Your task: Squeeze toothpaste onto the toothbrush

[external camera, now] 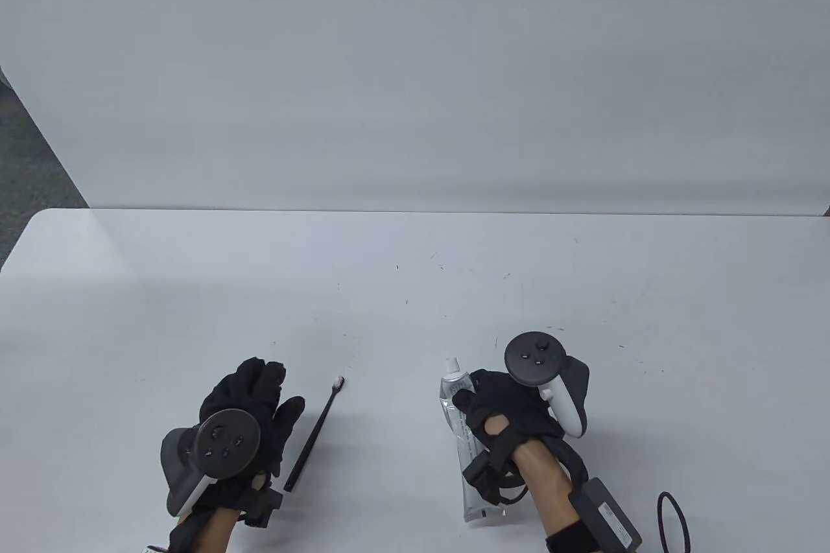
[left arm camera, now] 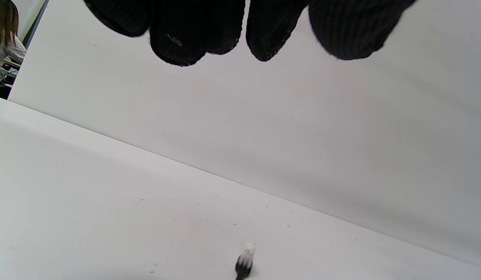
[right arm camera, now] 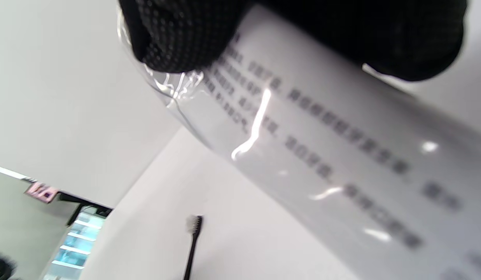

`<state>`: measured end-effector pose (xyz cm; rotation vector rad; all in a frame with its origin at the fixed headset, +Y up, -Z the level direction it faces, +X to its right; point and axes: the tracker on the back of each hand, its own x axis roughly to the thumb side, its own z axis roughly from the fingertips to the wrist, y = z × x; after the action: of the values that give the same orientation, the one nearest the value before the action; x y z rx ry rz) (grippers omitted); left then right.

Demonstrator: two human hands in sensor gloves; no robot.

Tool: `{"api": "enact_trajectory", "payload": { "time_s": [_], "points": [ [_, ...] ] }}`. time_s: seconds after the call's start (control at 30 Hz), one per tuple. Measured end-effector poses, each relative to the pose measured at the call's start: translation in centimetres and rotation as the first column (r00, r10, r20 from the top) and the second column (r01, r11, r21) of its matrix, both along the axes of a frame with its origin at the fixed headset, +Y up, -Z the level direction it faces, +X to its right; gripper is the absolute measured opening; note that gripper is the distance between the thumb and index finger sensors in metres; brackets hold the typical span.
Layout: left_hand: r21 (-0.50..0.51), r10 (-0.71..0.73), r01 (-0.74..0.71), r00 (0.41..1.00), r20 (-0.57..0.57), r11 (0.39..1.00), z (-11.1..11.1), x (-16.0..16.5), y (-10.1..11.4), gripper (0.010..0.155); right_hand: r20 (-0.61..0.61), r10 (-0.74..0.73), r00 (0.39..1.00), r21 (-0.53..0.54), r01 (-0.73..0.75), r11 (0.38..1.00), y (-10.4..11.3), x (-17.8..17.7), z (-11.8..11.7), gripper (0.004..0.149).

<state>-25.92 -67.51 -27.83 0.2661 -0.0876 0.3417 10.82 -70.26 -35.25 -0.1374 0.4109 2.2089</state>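
A black toothbrush (external camera: 314,436) with white bristles lies on the white table (external camera: 415,294), head pointing away; its head shows in the left wrist view (left arm camera: 245,262) and the right wrist view (right arm camera: 193,237). My left hand (external camera: 259,404) hovers just left of the handle with fingers spread, holding nothing; its fingertips (left arm camera: 263,35) hang over bare table. My right hand (external camera: 512,417) grips a white toothpaste tube (external camera: 463,433), cap pointing away. In the right wrist view the fingers (right arm camera: 178,35) wrap the tube (right arm camera: 322,155).
A white wall panel (external camera: 415,60) stands behind the table's far edge. A black cable loop (external camera: 674,517) lies by my right wrist at the near edge. The floor (external camera: 26,157) shows past the table's left corner.
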Motion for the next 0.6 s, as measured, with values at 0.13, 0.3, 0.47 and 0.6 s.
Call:
{"api": "enact_trajectory", "payload": {
  "time_s": [0.13,0.3,0.47,0.6],
  "points": [
    [0.006,-0.221,0.221,0.974,-0.056,0.975,-0.9,0.2,-1.0,0.067,0.067,-0.024,0.997,-0.129,0.032,0.991,-3.2,0.9,-3.4,0.042],
    [-0.072,-0.288,0.283,0.956,-0.061,0.956,-2.3,0.8,-2.5,0.071,0.135,0.042,0.99,-0.213,-0.012,0.977,-5.2,1.7,-5.2,0.043],
    [-0.082,-0.311,0.307,0.949,-0.046,0.948,-2.4,1.4,-2.7,0.069,0.154,0.255,0.955,-0.248,-0.212,0.945,-5.7,1.8,-5.4,0.044],
    [-0.089,-0.277,0.271,0.959,-0.065,0.958,-2.4,1.3,-2.8,0.068,0.169,0.375,0.911,-0.244,-0.33,0.912,-5.3,1.2,-5.2,0.043]
  ]
}}
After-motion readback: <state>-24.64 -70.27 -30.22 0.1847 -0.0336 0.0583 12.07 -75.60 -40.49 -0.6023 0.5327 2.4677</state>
